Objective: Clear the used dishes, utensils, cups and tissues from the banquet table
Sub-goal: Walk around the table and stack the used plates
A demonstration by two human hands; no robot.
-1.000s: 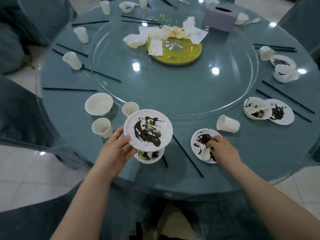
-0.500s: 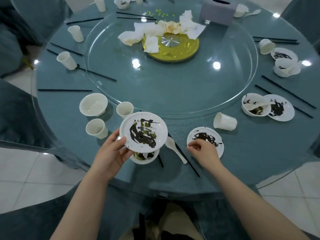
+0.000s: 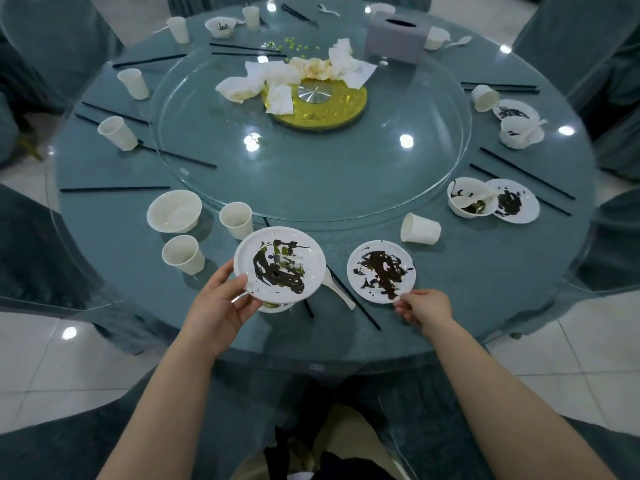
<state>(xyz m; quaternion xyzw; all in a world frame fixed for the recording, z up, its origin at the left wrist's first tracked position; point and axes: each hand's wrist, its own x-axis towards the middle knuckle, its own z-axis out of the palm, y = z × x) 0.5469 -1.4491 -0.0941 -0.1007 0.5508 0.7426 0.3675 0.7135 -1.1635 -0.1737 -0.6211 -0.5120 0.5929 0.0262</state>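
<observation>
My left hand (image 3: 221, 306) grips a sauce-smeared white plate (image 3: 280, 265) by its near-left rim, holding it above a dirty bowl (image 3: 277, 306) that is mostly hidden under it. My right hand (image 3: 424, 308) pinches the near rim of a second smeared plate (image 3: 381, 271) lying on the table. A white spoon (image 3: 337, 289) and black chopsticks (image 3: 353, 299) lie between the two plates. Paper cups (image 3: 183, 254) (image 3: 236, 220), a tipped cup (image 3: 420, 229) and a clean-looking bowl (image 3: 174, 210) stand nearby. Crumpled tissues (image 3: 277, 81) lie on the glass turntable (image 3: 311, 174).
More dirty bowls and plates (image 3: 491, 200) (image 3: 517, 123) sit at the right, with cups (image 3: 117, 133) and chopsticks (image 3: 114, 189) along the left rim. A grey tissue box (image 3: 396, 36) stands at the back. Covered chairs ring the round table (image 3: 485, 289).
My right hand let go of the spoon, which now lies beside the chopsticks, and moved to the near rim of the right plate. The left hand still holds its plate.
</observation>
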